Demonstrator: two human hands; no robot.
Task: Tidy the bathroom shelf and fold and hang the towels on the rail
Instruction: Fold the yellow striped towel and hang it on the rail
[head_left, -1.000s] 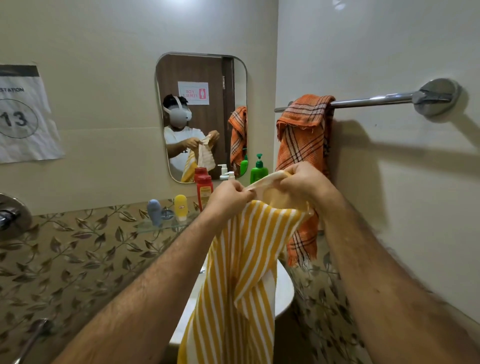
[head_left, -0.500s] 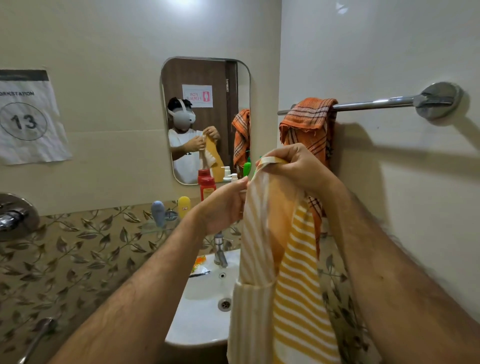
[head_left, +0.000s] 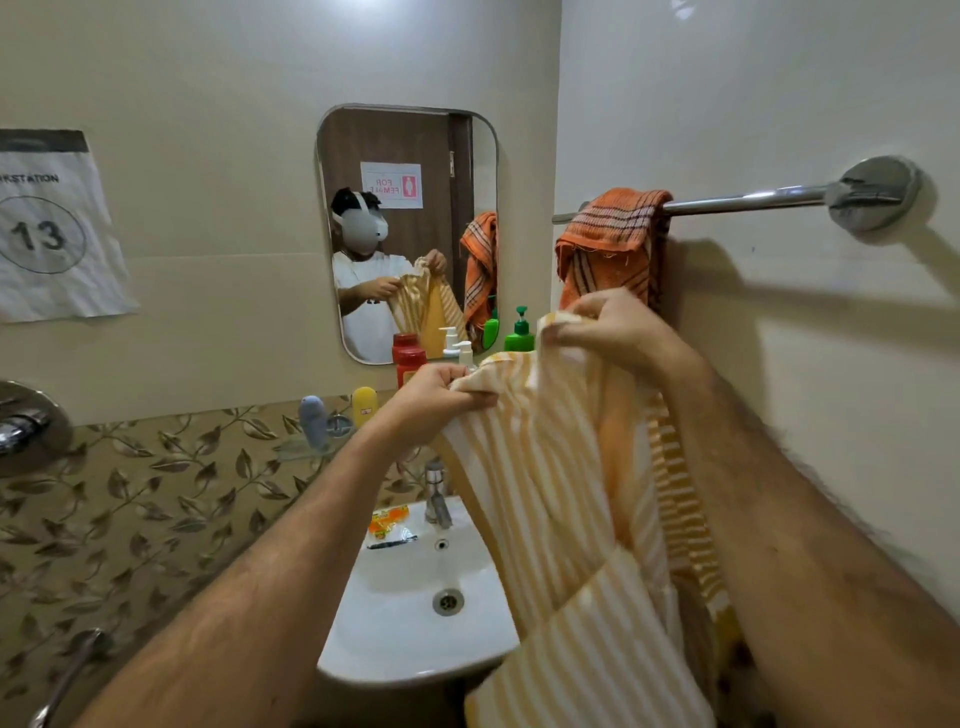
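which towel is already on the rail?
The orange checked towel, draped over the rail. The yellow striped towel is held up by both hands, left hand and right hand.

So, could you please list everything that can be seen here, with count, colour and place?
striped towel: 1, yellow and white, held up over the basin
checked towel: 1, orange, draped on the rail
rail: 1, chrome, right wall
mirror: 1, back wall
basin: 1, white, below the mirror
tap: 1, chrome, behind the basin
pump bottle: 1, green, by the mirror
red bottle: 1, on the shelf
yellow bottle: 1, on the shelf
paper sign: 1, white, left wall
hands: left hand and right hand, both gripping the striped towel's top edge
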